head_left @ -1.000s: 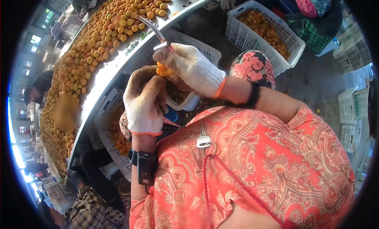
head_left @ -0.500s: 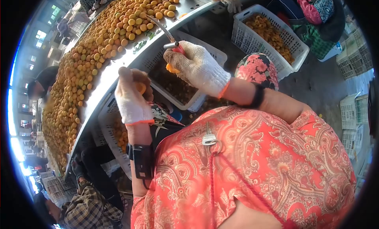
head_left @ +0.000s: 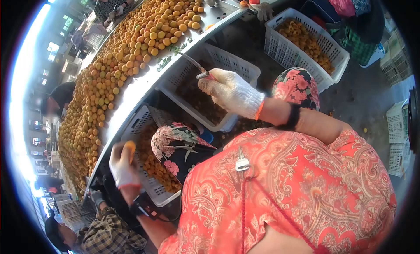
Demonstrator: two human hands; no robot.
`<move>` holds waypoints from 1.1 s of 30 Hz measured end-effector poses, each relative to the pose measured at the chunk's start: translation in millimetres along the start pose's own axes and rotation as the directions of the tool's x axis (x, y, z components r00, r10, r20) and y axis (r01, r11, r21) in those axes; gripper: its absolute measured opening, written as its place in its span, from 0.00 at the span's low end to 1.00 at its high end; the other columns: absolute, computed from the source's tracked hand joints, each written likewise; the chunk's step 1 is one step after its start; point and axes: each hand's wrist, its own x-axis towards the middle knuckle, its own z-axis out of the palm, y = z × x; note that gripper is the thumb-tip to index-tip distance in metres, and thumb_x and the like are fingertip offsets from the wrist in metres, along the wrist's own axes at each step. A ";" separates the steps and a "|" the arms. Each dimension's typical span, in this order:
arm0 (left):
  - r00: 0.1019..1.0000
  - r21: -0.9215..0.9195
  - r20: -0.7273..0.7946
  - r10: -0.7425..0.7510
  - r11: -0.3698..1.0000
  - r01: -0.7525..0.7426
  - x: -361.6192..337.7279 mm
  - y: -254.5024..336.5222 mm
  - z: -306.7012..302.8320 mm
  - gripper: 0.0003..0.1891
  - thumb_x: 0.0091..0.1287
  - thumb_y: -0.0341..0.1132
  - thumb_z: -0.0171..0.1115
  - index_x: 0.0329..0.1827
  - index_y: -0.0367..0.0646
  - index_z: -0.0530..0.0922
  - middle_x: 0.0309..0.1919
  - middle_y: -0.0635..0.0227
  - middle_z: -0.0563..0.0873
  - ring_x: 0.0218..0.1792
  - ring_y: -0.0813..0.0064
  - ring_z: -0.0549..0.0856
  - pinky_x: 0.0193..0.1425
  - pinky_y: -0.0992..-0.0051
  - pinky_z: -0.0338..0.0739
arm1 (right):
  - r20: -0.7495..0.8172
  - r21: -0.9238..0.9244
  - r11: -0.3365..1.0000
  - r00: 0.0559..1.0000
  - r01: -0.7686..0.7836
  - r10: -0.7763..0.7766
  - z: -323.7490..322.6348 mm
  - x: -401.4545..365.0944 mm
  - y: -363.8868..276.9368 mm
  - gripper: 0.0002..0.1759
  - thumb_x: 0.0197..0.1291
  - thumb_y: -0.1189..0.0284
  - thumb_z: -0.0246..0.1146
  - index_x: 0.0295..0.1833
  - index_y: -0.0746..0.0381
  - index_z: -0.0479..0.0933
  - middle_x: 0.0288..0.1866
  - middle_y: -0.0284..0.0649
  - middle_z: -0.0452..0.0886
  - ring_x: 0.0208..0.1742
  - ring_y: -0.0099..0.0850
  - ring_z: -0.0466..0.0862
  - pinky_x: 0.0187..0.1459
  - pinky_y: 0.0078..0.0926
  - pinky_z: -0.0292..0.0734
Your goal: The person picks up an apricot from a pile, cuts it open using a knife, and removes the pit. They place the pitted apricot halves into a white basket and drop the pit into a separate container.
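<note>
My right hand, in a white knitted glove with an orange cuff, is closed round the handle of a knife. Its thin, curved metal blade points up and left toward the table edge. My left hand, also gloved and smeared by motion, is at the left crate, which holds orange apricot pieces. Between its fingers shows an orange apricot piece. Below my right hand stands a second crate with dark brownish contents.
Many whole apricots are heaped on the metal table, with leaves near its edge. A third crate of apricot pieces stands right. Co-workers sit around, one in a plaid shirt. Stacked crates stand far right.
My left hand has moved away from my right, down and left to the left crate, carrying an apricot piece. The orange piece at my right hand no longer shows. The view has shifted slightly.
</note>
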 end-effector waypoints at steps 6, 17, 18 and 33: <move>0.911 0.386 -0.310 0.271 0.912 -0.140 49.8 -34.5 -121.6 0.12 0.71 0.31 0.63 0.52 0.32 0.80 0.42 0.65 0.84 0.42 0.77 0.80 0.53 0.77 0.74 | -0.105 0.064 0.993 0.989 -0.100 0.107 -15.7 15.3 17.3 0.14 0.70 0.62 0.64 0.45 0.64 0.79 0.31 0.31 0.79 0.32 0.18 0.76 0.34 0.23 0.73; 0.918 0.447 0.357 0.175 0.830 -0.332 236.5 40.6 156.2 0.21 0.69 0.42 0.65 0.59 0.39 0.80 0.42 0.64 0.87 0.33 0.79 0.80 0.35 0.75 0.75 | -0.189 -0.007 0.958 0.942 -0.285 0.279 -59.3 49.6 48.4 0.13 0.70 0.64 0.62 0.45 0.65 0.79 0.33 0.33 0.81 0.34 0.20 0.78 0.39 0.23 0.74; 0.936 0.601 0.348 0.052 0.754 -0.265 257.2 35.5 171.2 0.26 0.69 0.45 0.64 0.65 0.39 0.77 0.43 0.61 0.87 0.34 0.76 0.82 0.36 0.73 0.76 | -0.207 0.001 0.951 0.930 -0.310 0.303 -63.1 51.1 42.0 0.12 0.70 0.65 0.62 0.45 0.65 0.79 0.32 0.32 0.80 0.34 0.19 0.77 0.38 0.22 0.74; 0.600 0.476 0.800 0.030 0.577 -0.664 326.9 27.2 342.8 0.19 0.68 0.33 0.60 0.63 0.51 0.79 0.51 0.53 0.86 0.46 0.60 0.87 0.48 0.67 0.83 | -0.251 -0.028 0.911 0.885 -0.411 0.392 -103.1 58.3 43.7 0.13 0.71 0.66 0.62 0.48 0.66 0.78 0.34 0.34 0.81 0.37 0.22 0.78 0.40 0.26 0.74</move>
